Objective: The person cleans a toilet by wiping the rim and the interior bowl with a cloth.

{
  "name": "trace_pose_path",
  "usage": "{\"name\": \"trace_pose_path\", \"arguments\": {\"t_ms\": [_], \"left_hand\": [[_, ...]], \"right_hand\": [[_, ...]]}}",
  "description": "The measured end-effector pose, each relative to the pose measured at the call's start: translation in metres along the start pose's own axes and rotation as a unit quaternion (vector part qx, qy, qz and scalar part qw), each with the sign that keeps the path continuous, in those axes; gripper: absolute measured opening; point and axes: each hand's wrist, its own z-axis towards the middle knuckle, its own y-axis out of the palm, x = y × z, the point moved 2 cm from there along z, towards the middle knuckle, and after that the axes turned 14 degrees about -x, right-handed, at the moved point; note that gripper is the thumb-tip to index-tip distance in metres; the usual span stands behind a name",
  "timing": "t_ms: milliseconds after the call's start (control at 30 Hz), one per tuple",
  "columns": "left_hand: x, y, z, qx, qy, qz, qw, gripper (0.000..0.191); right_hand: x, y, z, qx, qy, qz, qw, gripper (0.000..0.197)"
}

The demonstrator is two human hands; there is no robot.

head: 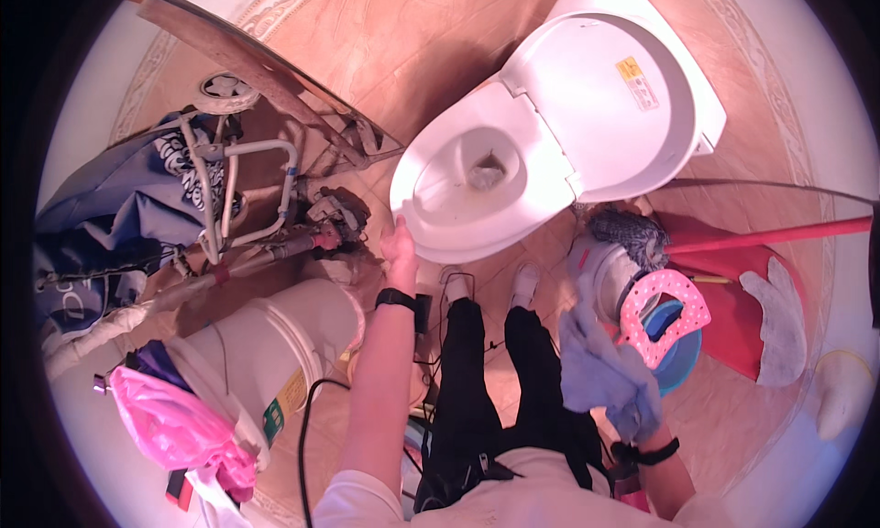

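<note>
A white toilet stands before me with its lid raised and its seat (550, 158) down over the bowl. My left hand (399, 245) is at the front left rim of the seat, with fingers reaching to the edge; whether it grips or only touches cannot be told. In my right hand (636, 418), low at the right, is a blue-grey cloth (584, 370) that hangs forward and covers much of the hand. Just beyond the cloth lie a pink dotted ring-shaped pad (665, 316) and a blue basin (680, 366).
Left are a folding cart (289, 184) with a blue bag (124, 198), a white bucket (240, 342) and a pink plastic bag (182, 418). Right are a grey mop head (629, 236), a red handle (770, 236) and a grey glove (784, 322). Black cables (306, 432) trail near my legs.
</note>
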Motion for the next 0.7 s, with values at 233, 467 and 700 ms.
{"name": "trace_pose_path", "arguments": {"t_ms": [233,467,700], "left_hand": [[-0.051,0.012,0.064,-0.053,-0.102,0.011,0.993,0.070],[-0.027,0.040,0.047,0.018,-0.083,0.236,0.968,0.083],[0.038,0.020,-0.004,0.065,-0.030,0.154,0.986,0.076]], "right_hand": [[0.012,0.002,0.009,-0.005,0.003,-0.048,0.999,0.021],[0.014,-0.026,0.012,-0.013,0.065,0.063,0.996,0.025],[0.029,-0.041,0.013,0.070,0.059,-0.070,0.993,0.024]]}}
